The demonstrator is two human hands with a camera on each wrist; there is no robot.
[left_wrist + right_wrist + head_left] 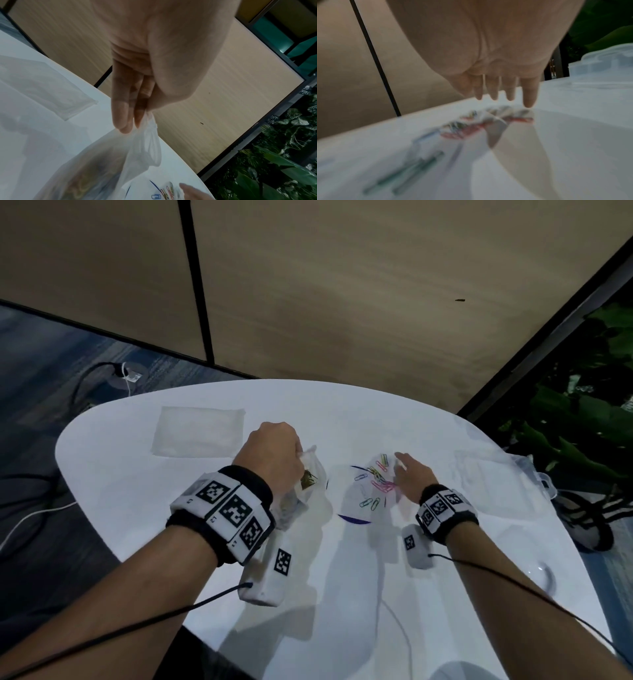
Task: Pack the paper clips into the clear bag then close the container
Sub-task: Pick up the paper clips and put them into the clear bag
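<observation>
My left hand [274, 450] pinches the gathered top of a clear bag [310, 474] and holds it up off the white table [137, 474]. The left wrist view shows those fingers [126, 119] closed on the bag's mouth [149, 135], with several coloured clips blurred inside it [82, 185]. More coloured paper clips [375, 484] lie loose on a thin clear sheet with a dark purple edge [352, 519]. My right hand [406, 474] hovers just right of them, fingers straight [494, 92] and pointing down over the blurred clips [467, 128], holding nothing.
A second flat clear bag [198, 434] lies at the back left of the table. A clear plastic container [496, 481] sits at the right edge, also seen as the container [606, 60] in the right wrist view. Cables run from both wrists. Plants stand beyond the right edge.
</observation>
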